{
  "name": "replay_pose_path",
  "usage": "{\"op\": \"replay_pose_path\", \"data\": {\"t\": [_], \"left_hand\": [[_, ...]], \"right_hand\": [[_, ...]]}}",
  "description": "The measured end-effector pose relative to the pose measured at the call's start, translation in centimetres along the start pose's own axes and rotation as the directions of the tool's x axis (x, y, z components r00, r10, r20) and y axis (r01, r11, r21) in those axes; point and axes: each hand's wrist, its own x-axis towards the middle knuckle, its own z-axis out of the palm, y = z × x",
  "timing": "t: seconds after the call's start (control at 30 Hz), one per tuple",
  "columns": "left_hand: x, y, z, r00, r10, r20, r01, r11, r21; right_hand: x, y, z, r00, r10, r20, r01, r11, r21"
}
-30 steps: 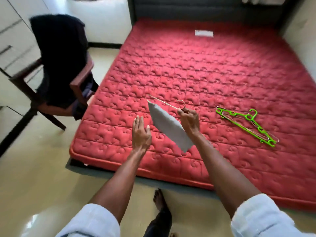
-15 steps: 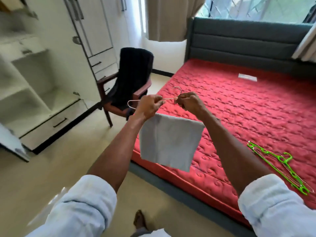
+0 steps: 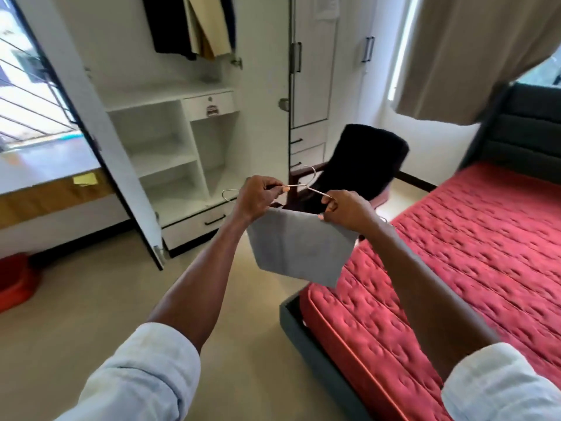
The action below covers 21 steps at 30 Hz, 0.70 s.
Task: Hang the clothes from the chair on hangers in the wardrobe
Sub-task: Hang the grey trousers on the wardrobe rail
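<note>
While your left hand (image 3: 258, 197) and right hand (image 3: 344, 209) grip the hanger (image 3: 296, 186) with the cloth (image 3: 299, 246) draped below, keep it level and hook it in the wardrobe (image 3: 170, 129).

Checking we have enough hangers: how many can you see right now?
1: a wire hanger held by both hands, grey cloth draped over it. Any holding the wardrobe's hung clothes are out of frame.

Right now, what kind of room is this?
Most likely a bedroom: a bed with a red mattress, an open wardrobe with hanging clothes, and a curtain.
</note>
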Motion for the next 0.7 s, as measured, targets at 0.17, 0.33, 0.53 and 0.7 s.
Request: {"op": "replay_pose_path", "data": {"t": [0.17,0.33,0.53,0.7], "left_hand": [[7.6,-5.5,-8.4,0.990,-0.033,-0.134,0.026,0.998,-0.054],[15.0,-9.8,-16.0,0.957,-0.002,-0.289,0.010,1.000,0.027],[25.9,-13.3,-23.1,0.915,0.062,-0.400,-0.028,0.996,0.090],[36.2,-16.3,-28.5,0.874,0.141,-0.465,-0.061,0.981,0.183]], "right_hand": [[11.0,-5.9,1.8,0.973,-0.111,-0.201,0.145,0.976,0.165],[20.8,-9.0,2.4,0.927,-0.213,-0.310,0.217,0.976,-0.024],[34.1,-13.4,2.0,0.851,-0.376,-0.367,0.339,0.926,-0.163],[46.5,-17.8,1.0,0.710,-0.530,-0.464,0.419,0.847,-0.327]]}}
